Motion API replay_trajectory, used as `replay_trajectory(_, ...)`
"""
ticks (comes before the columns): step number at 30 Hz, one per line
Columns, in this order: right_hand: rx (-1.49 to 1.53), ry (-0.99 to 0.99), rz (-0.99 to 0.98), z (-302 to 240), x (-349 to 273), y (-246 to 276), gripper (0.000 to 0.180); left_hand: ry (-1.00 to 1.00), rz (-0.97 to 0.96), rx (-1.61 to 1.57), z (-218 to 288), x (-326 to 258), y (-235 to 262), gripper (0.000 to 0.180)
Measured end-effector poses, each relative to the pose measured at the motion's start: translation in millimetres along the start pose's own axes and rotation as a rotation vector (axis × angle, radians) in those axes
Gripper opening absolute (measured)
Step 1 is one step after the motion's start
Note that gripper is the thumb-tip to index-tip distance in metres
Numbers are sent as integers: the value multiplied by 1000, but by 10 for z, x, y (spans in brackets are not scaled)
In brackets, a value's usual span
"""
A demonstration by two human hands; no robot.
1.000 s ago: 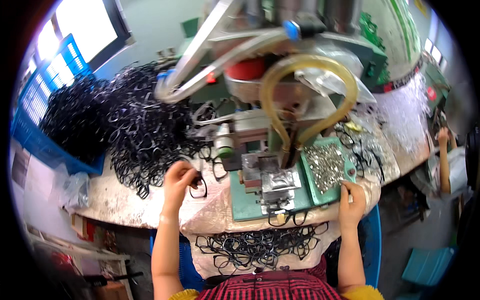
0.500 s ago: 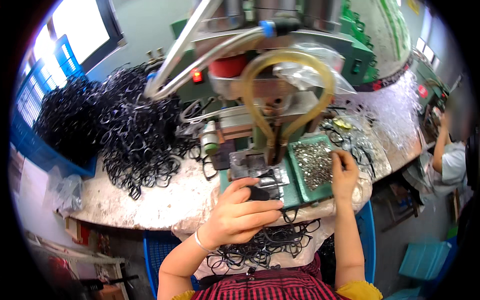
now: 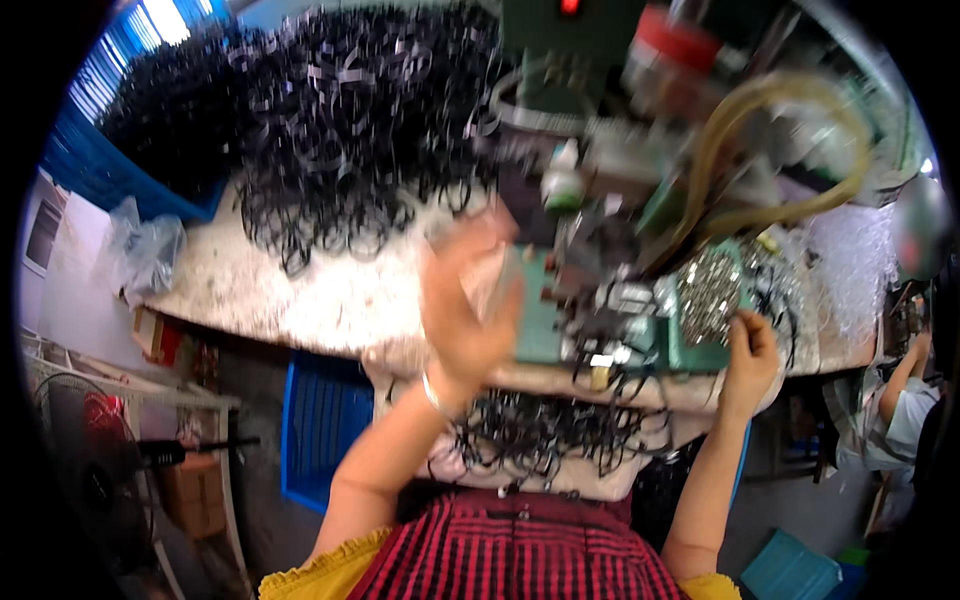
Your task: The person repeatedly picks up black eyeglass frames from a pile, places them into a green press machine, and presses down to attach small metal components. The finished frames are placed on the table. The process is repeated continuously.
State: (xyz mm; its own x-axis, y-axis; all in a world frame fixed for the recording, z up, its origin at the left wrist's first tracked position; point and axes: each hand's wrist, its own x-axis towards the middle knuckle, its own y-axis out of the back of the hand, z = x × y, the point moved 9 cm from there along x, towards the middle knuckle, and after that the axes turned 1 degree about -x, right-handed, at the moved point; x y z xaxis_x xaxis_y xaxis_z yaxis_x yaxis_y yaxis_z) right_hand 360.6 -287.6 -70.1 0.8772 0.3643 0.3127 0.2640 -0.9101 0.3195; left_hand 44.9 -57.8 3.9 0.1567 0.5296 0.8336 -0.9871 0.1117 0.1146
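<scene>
The left hand (image 3: 465, 305) is hanging in the air just left of the green machine base (image 3: 540, 320), badly blurred. Its fingers appear spread and loose, but the blur is hiding whether anything lies in them; I cannot tell. The right hand (image 3: 750, 355) is resting at the base's right end, touching the edge of the tray of small bright metal parts (image 3: 708, 290). Its fingers are curling inward as if pinching at the parts, yet whether a part is actually held cannot be told.

The fixture (image 3: 610, 305), a cluster of metal blocks in the middle of the base, is sitting between the two hands. Whether a frame is seated in it cannot be made out.

The work pieces are thin black frames. The large heap of frames (image 3: 330, 130) is lying on the bench well up and left of the base, spilling toward a blue crate (image 3: 110, 170). A smaller lap pile (image 3: 545, 435) is gathering directly below the base, on cloth over the person's lap.

Judgement: the lap pile is much smaller than the heap, so most of the work appears outstanding, if the lap pile is indeed the finished lot.

A yellowish hose (image 3: 800, 150) is looping above the base. Another person's arm (image 3: 900, 375) is showing far right of it.
</scene>
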Motion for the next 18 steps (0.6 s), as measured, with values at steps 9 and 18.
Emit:
replay_trajectory(9,174,-1,-58,-33,-62,-28,19,156,-210,-59,-806,654,-815,62)
replay_trajectory(18,89,-40,-38,17,-82,74,19,190,-6,66,-870,609,-544,72)
